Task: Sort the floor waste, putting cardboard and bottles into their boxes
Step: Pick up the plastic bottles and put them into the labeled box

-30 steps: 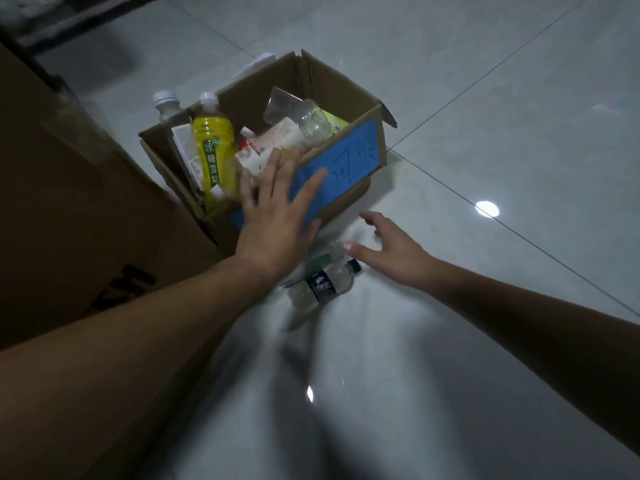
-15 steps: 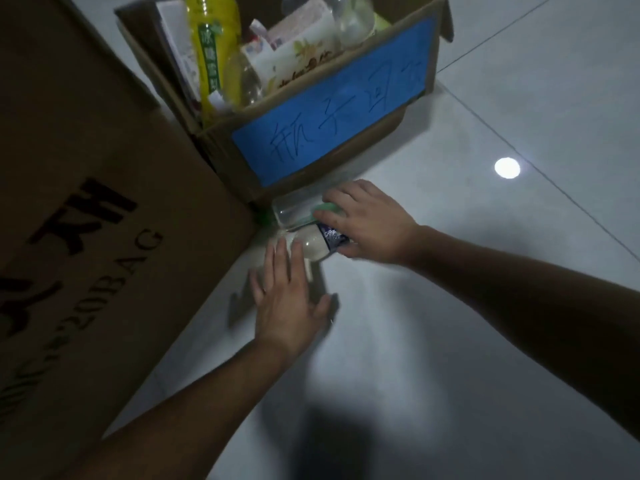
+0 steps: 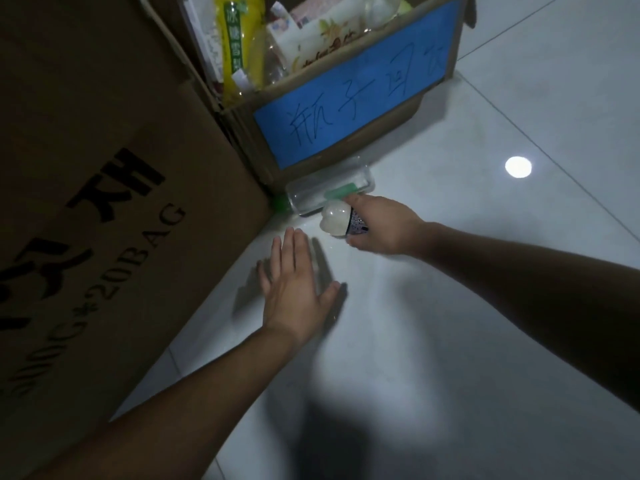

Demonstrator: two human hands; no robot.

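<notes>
The right hand (image 3: pixel 384 227) grasps the bottle (image 3: pixel 336 220) round its labelled middle, low over the floor (image 3: pixel 491 306); whether the bottle touches the floor cannot be told. The bottle's long axis runs across the palm, with the base pointing out toward the left hand (image 3: pixel 294 293) and the neck hidden under the right hand. The left hand lies released, flat on the floor near that base. The box (image 3: pixel 349 129) stands just beyond the right hand, so the lift probably goes forward and up.
</notes>
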